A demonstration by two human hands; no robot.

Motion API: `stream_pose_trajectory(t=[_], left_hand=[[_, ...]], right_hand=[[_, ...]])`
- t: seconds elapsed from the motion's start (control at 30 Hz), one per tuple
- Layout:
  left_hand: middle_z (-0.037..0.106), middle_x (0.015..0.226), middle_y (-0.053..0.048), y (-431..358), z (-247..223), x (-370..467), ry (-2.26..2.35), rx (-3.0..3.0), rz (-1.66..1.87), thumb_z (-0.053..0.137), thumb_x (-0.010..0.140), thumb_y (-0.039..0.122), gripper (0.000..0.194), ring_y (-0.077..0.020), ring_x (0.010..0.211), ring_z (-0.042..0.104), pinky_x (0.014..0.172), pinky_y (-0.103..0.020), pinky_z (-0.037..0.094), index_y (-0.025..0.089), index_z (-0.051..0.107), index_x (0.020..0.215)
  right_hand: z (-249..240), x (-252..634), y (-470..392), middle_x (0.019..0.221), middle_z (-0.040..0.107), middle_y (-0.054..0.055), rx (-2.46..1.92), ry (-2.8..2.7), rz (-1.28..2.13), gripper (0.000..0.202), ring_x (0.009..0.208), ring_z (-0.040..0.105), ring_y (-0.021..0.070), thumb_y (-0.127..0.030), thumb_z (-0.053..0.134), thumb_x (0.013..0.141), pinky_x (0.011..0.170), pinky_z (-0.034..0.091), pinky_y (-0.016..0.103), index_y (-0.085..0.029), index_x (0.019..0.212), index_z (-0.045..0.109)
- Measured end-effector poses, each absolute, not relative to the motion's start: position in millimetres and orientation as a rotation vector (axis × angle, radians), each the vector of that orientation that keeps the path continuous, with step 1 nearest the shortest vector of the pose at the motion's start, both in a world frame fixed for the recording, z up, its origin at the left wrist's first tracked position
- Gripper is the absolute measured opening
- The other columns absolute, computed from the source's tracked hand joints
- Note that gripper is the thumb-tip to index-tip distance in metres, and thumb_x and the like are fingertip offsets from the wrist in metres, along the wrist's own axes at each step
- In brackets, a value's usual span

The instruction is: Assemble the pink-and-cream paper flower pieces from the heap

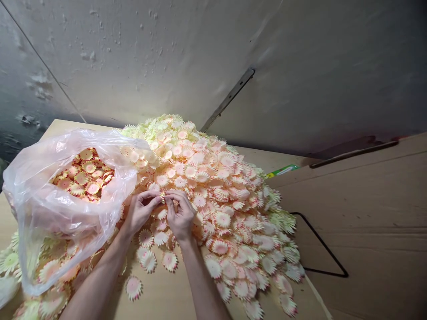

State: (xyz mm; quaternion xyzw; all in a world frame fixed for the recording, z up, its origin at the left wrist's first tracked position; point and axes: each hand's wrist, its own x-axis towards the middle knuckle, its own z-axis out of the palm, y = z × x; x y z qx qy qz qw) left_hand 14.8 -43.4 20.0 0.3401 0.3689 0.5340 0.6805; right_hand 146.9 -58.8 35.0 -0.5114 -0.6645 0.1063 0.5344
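Between the fingertips of my left hand [142,209] and my right hand [180,213] is a small yellowish flower piece [163,197], pinched from both sides. Both hands are closed on it, just above the front of a big heap of artificial flower heads [200,178]. These are pale pink and cream, with toothed petals and reddish edges. Left of my left hand stands a clear plastic bag [30,178], its mouth open. Smaller yellow-and-red flower heads [88,175] fill the inside of the bag.
The heap spreads over a light wooden table [153,293], with loose flower heads [134,288] along its front. Behind rises a grey wall [150,66] with a metal strip [230,98]. On the right are a green-and-white packet [282,171], brown cardboard [376,213] and a bent black rod [325,244].
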Motion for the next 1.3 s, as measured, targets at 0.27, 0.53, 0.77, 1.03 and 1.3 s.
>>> stream_pose_trajectory(t=[0.27,0.53,0.77,1.03,1.3], left_hand=[[0.072,0.083,-0.004,-45,18,19,0.824,0.675,1.183,0.087,0.066,0.043,0.037,-0.013,0.075,0.067,0.073,-0.024,0.058,0.013,0.07,0.079],[0.066,0.078,0.001,-49,24,25,0.72,0.542,1.157,0.089,0.062,0.045,0.044,-0.0138,0.072,0.067,0.08,-0.034,0.062,0.016,0.061,0.081],[0.061,0.082,0.001,-53,28,32,0.729,0.574,1.185,0.087,0.062,0.048,0.045,-0.0131,0.078,0.063,0.079,-0.031,0.062,0.016,0.06,0.079],[0.058,0.109,-0.006,-58,31,38,0.692,0.579,1.192,0.086,0.064,0.051,0.046,-0.0179,0.093,0.063,0.083,-0.034,0.061,0.016,0.059,0.077],[0.057,0.106,-0.004,-56,29,33,0.69,0.531,1.271,0.086,0.065,0.047,0.043,-0.0118,0.081,0.06,0.077,-0.028,0.06,0.015,0.06,0.076]], right_hand=[[32,140,-59,0.091,0.069,0.008,-1.221,-1.592,0.129,0.01,0.091,0.066,0.0185,-0.016,0.052,0.096,0.082,0.056,0.035,-0.021,0.093,0.06],[26,138,-62,0.08,0.065,0.006,-1.446,-1.178,0.347,0.023,0.071,0.063,0.0157,-0.041,0.053,0.097,0.066,0.053,0.028,-0.019,0.091,0.057],[33,131,-63,0.08,0.061,0.005,-1.47,-0.916,0.383,0.033,0.071,0.06,0.0152,-0.052,0.055,0.093,0.066,0.05,0.026,-0.019,0.09,0.053],[27,132,-60,0.084,0.06,0.006,-1.47,-0.756,0.384,0.035,0.075,0.058,0.0168,-0.054,0.055,0.091,0.069,0.05,0.029,-0.02,0.091,0.052],[24,128,-65,0.089,0.062,0.009,-1.422,-0.945,0.185,0.022,0.08,0.064,0.0185,-0.042,0.052,0.097,0.074,0.055,0.033,-0.021,0.094,0.05]])
